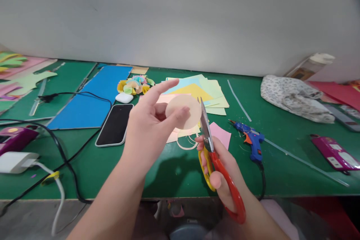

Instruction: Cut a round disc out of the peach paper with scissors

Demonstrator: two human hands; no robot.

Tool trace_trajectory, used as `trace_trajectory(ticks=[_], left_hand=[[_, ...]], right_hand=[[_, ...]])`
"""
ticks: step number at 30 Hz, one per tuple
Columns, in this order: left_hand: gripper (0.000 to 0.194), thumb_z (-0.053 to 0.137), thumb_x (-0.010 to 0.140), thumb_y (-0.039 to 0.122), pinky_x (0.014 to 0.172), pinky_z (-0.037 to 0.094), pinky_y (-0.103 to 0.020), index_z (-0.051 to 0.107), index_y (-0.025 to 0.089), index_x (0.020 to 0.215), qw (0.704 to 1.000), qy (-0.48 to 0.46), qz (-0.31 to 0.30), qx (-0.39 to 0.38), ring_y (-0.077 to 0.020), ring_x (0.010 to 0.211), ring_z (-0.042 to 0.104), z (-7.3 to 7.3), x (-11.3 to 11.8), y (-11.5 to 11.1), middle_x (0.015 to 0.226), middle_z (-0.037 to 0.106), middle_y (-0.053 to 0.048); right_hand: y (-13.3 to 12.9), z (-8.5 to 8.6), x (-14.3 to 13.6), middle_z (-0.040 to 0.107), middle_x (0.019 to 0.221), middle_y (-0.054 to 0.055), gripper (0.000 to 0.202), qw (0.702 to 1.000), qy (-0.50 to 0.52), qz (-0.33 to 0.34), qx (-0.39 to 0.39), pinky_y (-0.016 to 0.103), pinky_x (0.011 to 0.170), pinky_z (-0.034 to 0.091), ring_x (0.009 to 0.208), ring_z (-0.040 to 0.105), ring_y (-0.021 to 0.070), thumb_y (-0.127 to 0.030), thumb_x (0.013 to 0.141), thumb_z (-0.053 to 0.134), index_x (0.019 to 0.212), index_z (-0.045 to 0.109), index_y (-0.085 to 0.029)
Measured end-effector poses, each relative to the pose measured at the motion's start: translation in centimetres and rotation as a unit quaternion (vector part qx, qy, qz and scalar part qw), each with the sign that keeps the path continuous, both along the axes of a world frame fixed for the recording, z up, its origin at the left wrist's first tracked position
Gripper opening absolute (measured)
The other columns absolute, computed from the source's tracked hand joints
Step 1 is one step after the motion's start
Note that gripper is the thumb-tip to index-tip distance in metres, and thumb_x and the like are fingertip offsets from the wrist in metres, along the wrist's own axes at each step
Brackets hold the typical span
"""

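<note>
Between the thumb and fingers of my left hand [153, 120] is a pale cream paper circle [194, 109], held up above the table with my index finger stretched out. My right hand [223, 157] grips a pair of scissors [207, 131] with one red and one yellow handle. Their blades point up and stand slightly apart at the circle's right edge; whether they touch the paper I cannot tell. Thin curled paper offcuts [184, 145] lie below the circle. Behind it, coloured paper sheets [215, 90] are spread in a loose pile, with a pink paper piece [221, 135] nearby.
On the green table [174, 180], a phone [114, 125], white case [124, 98], paper ruffles [137, 84] and blue board [92, 97] lie left. Black cables [60, 150] cross there. Right are a blue glue gun [251, 138], glue stick [306, 162] and patterned cloth [292, 97].
</note>
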State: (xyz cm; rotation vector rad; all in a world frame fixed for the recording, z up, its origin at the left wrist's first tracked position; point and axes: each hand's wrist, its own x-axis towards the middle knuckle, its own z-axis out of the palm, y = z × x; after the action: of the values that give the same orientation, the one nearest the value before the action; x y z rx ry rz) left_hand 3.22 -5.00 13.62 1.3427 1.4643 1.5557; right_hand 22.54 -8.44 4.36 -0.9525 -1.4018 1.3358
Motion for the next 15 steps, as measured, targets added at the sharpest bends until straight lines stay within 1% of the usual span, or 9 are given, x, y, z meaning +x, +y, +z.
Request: trace_trajectory(ticks=[3, 5, 7, 10, 15], left_hand=[[0.051, 0.089, 0.074, 0.026, 0.046, 0.043, -0.021, 0.083, 0.032, 0.125, 1.000, -0.015, 0.014, -0.002, -0.0115, 0.050, 0.056, 0.5, 0.5, -0.2, 0.059, 0.072, 0.006], [0.050, 0.089, 0.073, 0.021, 0.047, 0.040, -0.021, 0.084, 0.030, 0.122, 0.999, -0.033, 0.033, -0.012, -0.0111, 0.051, 0.055, 0.9, 0.9, -0.4, 0.060, 0.072, 0.005], [0.050, 0.090, 0.073, 0.020, 0.048, 0.039, -0.022, 0.084, 0.029, 0.122, 0.998, -0.044, 0.044, -0.017, -0.0112, 0.053, 0.055, 1.2, 1.2, -0.6, 0.060, 0.072, 0.005], [0.051, 0.091, 0.073, 0.023, 0.048, 0.039, -0.023, 0.083, 0.028, 0.123, 0.998, -0.047, 0.044, -0.011, -0.0115, 0.053, 0.055, 1.3, 1.3, -0.7, 0.059, 0.070, 0.005], [0.052, 0.091, 0.074, 0.022, 0.050, 0.042, -0.022, 0.082, 0.025, 0.125, 0.997, -0.048, 0.052, -0.005, -0.0107, 0.054, 0.056, 1.3, 1.3, -0.6, 0.060, 0.071, 0.005]], right_hand=[[-0.1, 0.3, -0.1, 0.064, 0.102, 0.005, 0.096, 1.000, -0.016, -0.005, 0.003, 0.028, 0.053, 0.046, 0.063, 0.055, 0.0146, -0.102, 0.065, 0.067, 0.125, 0.078, -0.028], [-0.2, 0.5, -0.1, 0.064, 0.102, 0.005, 0.095, 1.000, -0.022, -0.010, 0.003, 0.028, 0.054, 0.046, 0.063, 0.054, 0.0149, -0.101, 0.065, 0.068, 0.124, 0.079, -0.028], [-0.2, 0.7, -0.2, 0.064, 0.102, 0.006, 0.094, 1.000, -0.023, -0.012, 0.003, 0.029, 0.053, 0.046, 0.063, 0.054, 0.0152, -0.101, 0.063, 0.069, 0.122, 0.079, -0.028], [-0.3, 0.8, -0.1, 0.064, 0.101, 0.006, 0.096, 1.000, -0.029, -0.007, -0.007, 0.028, 0.052, 0.047, 0.063, 0.054, 0.0155, -0.101, 0.062, 0.069, 0.123, 0.078, -0.028], [-0.4, 0.9, -0.1, 0.064, 0.098, 0.006, 0.097, 0.999, -0.052, -0.010, 0.004, 0.031, 0.056, 0.053, 0.063, 0.056, 0.0164, -0.103, 0.062, 0.067, 0.120, 0.078, -0.026]])
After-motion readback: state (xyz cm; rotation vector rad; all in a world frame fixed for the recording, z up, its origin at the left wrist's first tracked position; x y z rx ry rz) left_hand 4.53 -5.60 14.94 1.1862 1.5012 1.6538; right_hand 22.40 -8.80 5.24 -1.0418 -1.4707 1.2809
